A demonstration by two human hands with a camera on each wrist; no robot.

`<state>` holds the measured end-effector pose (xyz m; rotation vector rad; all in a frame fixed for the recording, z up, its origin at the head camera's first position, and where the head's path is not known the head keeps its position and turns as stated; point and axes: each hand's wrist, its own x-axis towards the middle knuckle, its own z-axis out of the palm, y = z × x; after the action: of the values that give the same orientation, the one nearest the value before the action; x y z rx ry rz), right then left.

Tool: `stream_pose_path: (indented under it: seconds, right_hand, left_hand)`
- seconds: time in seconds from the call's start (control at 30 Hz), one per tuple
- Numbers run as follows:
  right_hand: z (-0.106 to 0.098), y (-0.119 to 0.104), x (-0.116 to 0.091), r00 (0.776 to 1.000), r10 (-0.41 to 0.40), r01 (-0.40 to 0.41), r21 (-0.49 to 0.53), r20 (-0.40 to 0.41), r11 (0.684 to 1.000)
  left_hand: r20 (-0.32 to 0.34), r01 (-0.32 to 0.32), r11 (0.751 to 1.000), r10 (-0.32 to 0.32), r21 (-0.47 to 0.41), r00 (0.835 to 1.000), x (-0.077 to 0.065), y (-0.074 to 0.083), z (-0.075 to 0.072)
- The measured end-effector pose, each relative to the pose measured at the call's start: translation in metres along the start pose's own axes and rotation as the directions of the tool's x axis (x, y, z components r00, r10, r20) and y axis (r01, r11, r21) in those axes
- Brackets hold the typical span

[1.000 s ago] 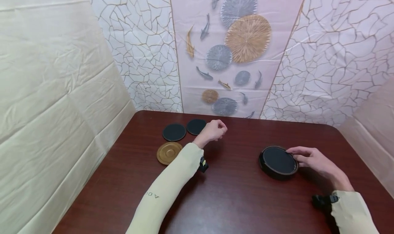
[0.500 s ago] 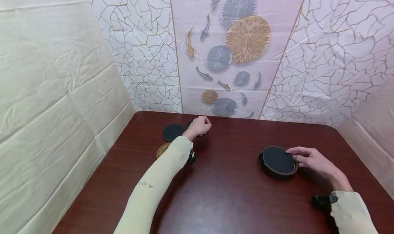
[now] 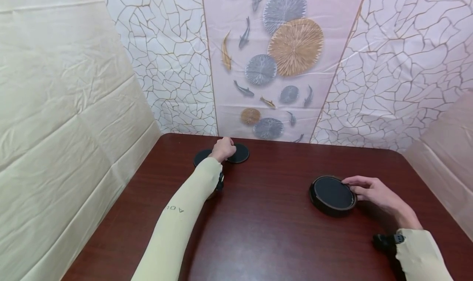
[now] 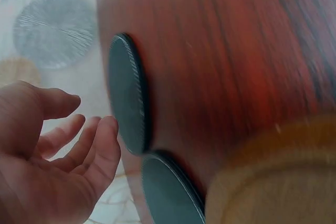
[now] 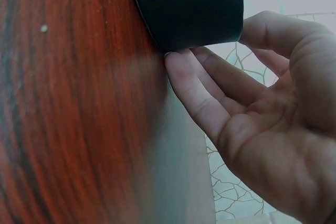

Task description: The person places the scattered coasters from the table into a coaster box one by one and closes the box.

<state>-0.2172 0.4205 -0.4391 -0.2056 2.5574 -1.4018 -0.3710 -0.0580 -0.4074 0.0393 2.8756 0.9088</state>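
Black and flat, the right-hand disc [image 3: 241, 154] lies toward the far left of the table [image 3: 273, 199], with your left grip [image 3: 223, 149] over its left edge in the head view. Being round, it offers you no long axis to match; in judgement, the side of approach is what counts. From the left wrist, the disc stands just beside your fingertips [image 4: 109, 123]; whether one touches its edge cannot be told. Your left grip holds nothing: thumb and fingers stand apart, the fingers loosely bent.

Next to it on the left you find a second black disc [image 4: 170, 192]; nearer you lies a brown disc [image 4: 283, 182], mostly hidden behind your left sleeve [image 3: 181, 219] in the head view. Well apart to the right, a round holder [image 3: 330, 209] carries a dark disc [image 3: 334, 193] on top. Your right grip [image 3: 378, 195] pinches the holder's right side, at rim and base, so your left is much the nearer to the loose discs. Behind the table hangs a patterned backdrop [image 3: 295, 47].
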Motion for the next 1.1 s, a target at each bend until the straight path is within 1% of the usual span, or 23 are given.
stream_pose_path:
  seconds: [0.1, 0.2, 0.37, 0.47, 0.63, 0.73, 0.97, 1.1]
  right_hand:
    - [0.0, 0.001, -0.001, 1.0, 0.001, -0.001, 0.004, -0.003, 1.0]
    - [0.0, 0.002, -0.002, 1.0, 0.001, -0.001, 0.005, -0.006, 1.0]
    - [0.001, 0.002, -0.002, 1.0, 0.001, -0.001, -0.007, -0.011, 1.0]
    - [0.0, 0.001, -0.002, 1.0, 0.001, -0.001, -0.018, -0.01, 1.0]
    - [0.0, 0.001, -0.001, 1.0, 0.001, -0.001, -0.019, -0.005, 1.0]
    - [0.0, 0.001, -0.001, 1.0, -0.002, 0.002, -0.012, -0.002, 1.0]
    - [-0.002, 0.0, -0.001, 1.0, -0.007, 0.007, -0.01, 0.007, 1.0]
    - [-0.001, 0.0, -0.001, 0.999, -0.03, 0.03, -0.007, 0.011, 1.0]
  left_hand:
    - [0.01, 0.022, 0.999, -0.023, 0.046, 1.0, 0.004, -0.003, -0.001]
    - [0.003, 0.044, 0.994, -0.045, 0.102, 0.999, 0.008, -0.006, 0.0]
    - [-0.008, 0.085, 0.984, -0.085, 0.16, 0.996, 0.016, -0.011, 0.007]
    - [0.003, 0.099, 0.98, -0.101, 0.176, 0.995, 0.019, -0.013, 0.011]
    - [-0.002, 0.102, 0.976, -0.104, 0.191, 0.995, 0.021, -0.014, 0.015]
    - [-0.01, 0.108, 0.975, -0.109, 0.196, 0.994, 0.022, -0.013, 0.016]
    - [-0.016, 0.142, 0.967, -0.142, 0.209, 0.99, 0.021, -0.007, 0.016]
    - [-0.008, 0.158, 0.967, -0.16, 0.199, 0.987, 0.021, -0.008, 0.016]
